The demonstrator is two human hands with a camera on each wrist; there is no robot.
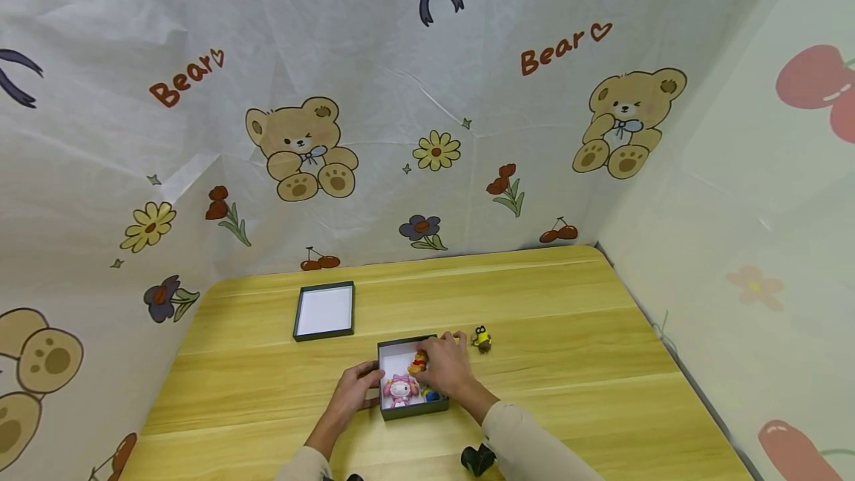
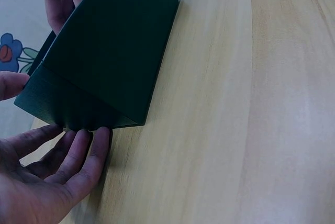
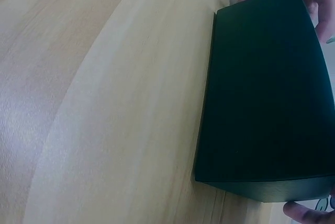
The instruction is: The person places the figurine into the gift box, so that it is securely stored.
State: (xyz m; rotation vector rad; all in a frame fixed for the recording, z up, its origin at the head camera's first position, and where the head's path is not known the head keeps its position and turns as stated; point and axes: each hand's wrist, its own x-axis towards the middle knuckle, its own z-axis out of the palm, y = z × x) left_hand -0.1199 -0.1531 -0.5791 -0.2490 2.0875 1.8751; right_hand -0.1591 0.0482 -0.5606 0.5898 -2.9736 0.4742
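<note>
A dark green box (image 1: 414, 410) with a white inside stands open on the wooden table; its outer walls fill the left wrist view (image 2: 110, 51) and the right wrist view (image 3: 267, 93). Inside lie a pink and white figure (image 1: 401, 390), an orange-red figure (image 1: 418, 362) and a small blue and yellow piece (image 1: 431, 394). My left hand (image 1: 357, 386) rests against the box's left wall, its straight fingers (image 2: 78, 156) touching the bottom edge. My right hand (image 1: 446, 367) reaches over the box from the right, fingertips curled on the orange-red figure.
The box's lid (image 1: 324, 310) lies upside down farther back on the left. A small yellow figure (image 1: 482, 338) stands on the table (image 1: 588, 362) just right of the box. Printed cloth walls close in the back and both sides.
</note>
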